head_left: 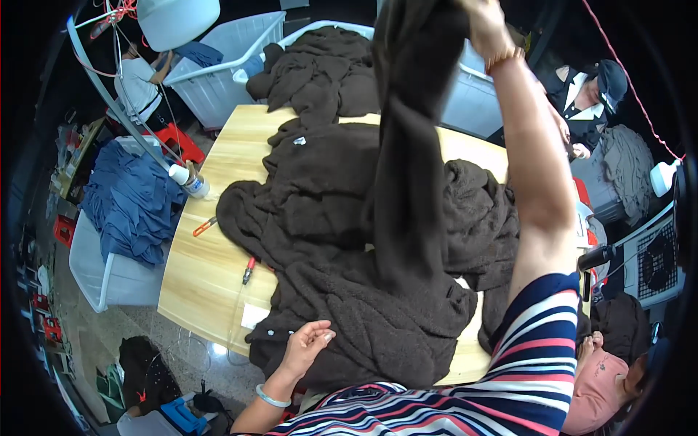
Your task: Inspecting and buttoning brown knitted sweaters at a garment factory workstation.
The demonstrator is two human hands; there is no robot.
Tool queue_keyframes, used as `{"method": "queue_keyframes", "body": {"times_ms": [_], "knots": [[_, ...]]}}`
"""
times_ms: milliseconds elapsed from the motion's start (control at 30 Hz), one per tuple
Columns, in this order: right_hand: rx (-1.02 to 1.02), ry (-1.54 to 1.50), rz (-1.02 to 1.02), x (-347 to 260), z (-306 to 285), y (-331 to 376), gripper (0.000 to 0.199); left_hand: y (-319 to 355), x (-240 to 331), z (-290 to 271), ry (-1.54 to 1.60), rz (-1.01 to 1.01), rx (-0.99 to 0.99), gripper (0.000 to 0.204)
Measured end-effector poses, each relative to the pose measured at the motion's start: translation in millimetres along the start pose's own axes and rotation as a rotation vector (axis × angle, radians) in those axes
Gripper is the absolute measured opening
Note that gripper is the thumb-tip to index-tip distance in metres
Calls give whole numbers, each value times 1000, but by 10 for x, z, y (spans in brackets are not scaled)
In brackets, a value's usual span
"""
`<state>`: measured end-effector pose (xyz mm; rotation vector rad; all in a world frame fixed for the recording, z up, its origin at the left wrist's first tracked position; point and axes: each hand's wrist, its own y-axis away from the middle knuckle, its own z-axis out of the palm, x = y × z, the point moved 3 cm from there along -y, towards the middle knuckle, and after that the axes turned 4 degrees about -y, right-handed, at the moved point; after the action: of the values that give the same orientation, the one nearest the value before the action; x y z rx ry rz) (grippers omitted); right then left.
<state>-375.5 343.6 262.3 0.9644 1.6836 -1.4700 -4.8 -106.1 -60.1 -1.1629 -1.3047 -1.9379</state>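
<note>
While your right hand [487, 29] is raised at the top edge, it appears clamped on the dark brown fleece [411, 167], which hangs onto matching cloth on the table [193, 272]; its fingertips are partly cut off. Your left hand [307, 349] is low by the near folds, fingers curled toward the thumb; you cannot tell whether they pinch anything. Expect soft, limp, bulky material, unlikely to slip or break, so gather a full fold near an edge. Farther out, the left white bin [134, 282] holds blue fabric [131, 203], and the rear white bin [361, 29] is heaped with brown fleece [320, 69].
</note>
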Motion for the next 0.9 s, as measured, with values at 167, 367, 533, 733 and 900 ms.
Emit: {"method": "queue_keyframes", "body": {"times_ms": [167, 367, 533, 733, 900], "knots": [[126, 287, -191, -589, 1075, -283, 112, 59, -97, -122, -30, 66, 169, 33], [-281, 480, 223, 771, 1266, 1938, 84, 214, -69, -139, -351, 97, 171, 36], [-209, 271, 657, 777, 1156, 3640, 59, 363, -287, -101, -595, 84, 139, 41], [-58, 50, 915, 314, 1234, 4972, 46, 398, -270, -13, -953, 361, 275, 55], [-311, 446, 748, 103, 1592, 5651, 86, 369, -289, -21, -1219, 325, 275, 64]]}}
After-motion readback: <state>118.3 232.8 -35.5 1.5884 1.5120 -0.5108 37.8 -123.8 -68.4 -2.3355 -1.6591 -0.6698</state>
